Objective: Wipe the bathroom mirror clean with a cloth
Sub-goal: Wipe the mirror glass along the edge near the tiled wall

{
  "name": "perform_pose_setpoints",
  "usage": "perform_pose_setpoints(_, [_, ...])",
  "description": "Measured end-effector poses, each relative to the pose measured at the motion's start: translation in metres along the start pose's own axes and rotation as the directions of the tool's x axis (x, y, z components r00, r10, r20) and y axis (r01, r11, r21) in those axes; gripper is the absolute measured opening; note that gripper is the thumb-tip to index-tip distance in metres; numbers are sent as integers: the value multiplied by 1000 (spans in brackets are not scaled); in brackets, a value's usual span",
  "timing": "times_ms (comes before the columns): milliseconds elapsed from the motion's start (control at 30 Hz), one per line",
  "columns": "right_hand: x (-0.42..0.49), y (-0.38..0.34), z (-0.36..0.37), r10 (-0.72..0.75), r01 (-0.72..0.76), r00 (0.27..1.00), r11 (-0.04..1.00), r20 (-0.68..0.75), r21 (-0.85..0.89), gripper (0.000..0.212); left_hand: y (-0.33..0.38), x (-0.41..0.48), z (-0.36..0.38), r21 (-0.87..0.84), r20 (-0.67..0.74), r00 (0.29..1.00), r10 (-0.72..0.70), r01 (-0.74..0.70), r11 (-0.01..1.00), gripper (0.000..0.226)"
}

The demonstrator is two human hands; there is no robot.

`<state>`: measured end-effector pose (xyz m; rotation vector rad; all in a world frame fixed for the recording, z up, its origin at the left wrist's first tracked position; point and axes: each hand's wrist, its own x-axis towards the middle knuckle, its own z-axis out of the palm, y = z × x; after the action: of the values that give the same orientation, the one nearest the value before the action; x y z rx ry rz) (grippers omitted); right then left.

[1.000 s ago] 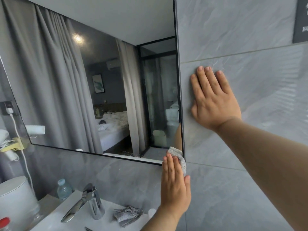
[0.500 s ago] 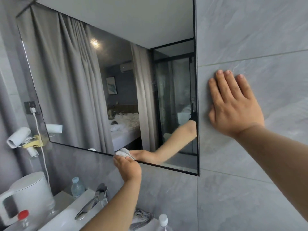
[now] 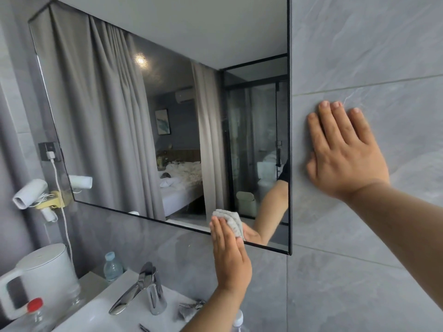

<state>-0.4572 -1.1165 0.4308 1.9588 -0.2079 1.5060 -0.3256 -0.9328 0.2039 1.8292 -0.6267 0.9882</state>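
Bathroom, opening onto a bedroom; looks like a hotel or rental unit. Grey marble-look tile wall (image 3: 359, 56) is running around a frameless mirror (image 3: 167, 68). A white basin (image 3: 96, 315) with a chrome faucet (image 3: 141, 288) is sitting below it. A white hair dryer (image 3: 30, 192) is hanging in a yellow wall holder (image 3: 54, 202), its cord plugged into a socket (image 3: 49, 152). A white kettle (image 3: 45, 276) and a water bottle (image 3: 112, 267) are standing beside the basin. The mirror is reflecting grey curtains, an unmade bed, a wall air conditioner and a black-framed glass enclosure with a toilet.
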Motion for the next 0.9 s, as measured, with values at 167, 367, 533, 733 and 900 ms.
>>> perform_pose_setpoints(167, [-1,-1,1,5,-5,1000,1000,-4,11,67,-32,52,-20,-142,-92,936,-339,325,935,67])
perform_pose_setpoints(367, [-1,-1,2,-2,2,1000,1000,-6,16,67,-131,102,-42,-356,-179,602,-778,698,621,46])
perform_pose_setpoints(533, [-1,0,3,-15,15,1000,1000,-5,7,68,-65,125,-44,-342,-235,631,-739,658,671,49])
perform_pose_setpoints(733, [-1,0,2,-7,7,1000,1000,-14,18,67,54,97,-15,-204,-198,943,-268,228,952,56])
perform_pose_setpoints(900, [-1,0,2,1,-1,1000,1000,3,23,67,71,45,6,-54,-6,967,256,-256,965,54])
